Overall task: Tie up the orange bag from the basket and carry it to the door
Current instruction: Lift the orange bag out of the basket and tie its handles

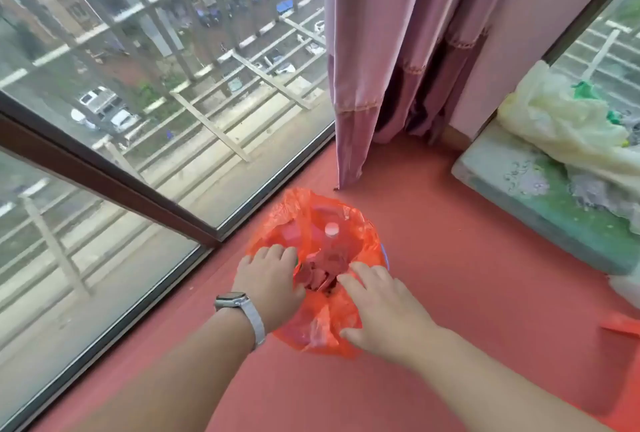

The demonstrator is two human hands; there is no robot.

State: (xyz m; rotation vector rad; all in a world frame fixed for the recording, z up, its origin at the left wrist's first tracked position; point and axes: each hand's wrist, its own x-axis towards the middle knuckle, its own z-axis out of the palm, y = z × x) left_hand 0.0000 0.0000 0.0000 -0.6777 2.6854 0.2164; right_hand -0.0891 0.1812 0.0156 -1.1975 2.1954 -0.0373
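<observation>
The orange bag [311, 220] lines a basket on the red floor beside the big window; only a thin blue sliver of the basket rim [383, 253] shows at its right. Inside lie red scraps and a bottle with a white cap [331, 229]. My left hand [268, 279], a watch on its wrist, rests on the bag's left edge with fingers curled over the plastic. My right hand [381, 307] lies on the bag's near right side, fingers spread on the plastic. Whether either hand pinches the plastic is hidden.
A floor-to-ceiling window [138, 102] runs along the left. A pink curtain [381, 67] hangs in the corner behind the bag. At the right sits a low green cushion [519, 189] with a pale plastic bag [561, 123] on it. Another orange scrap [620, 326] lies at the right edge.
</observation>
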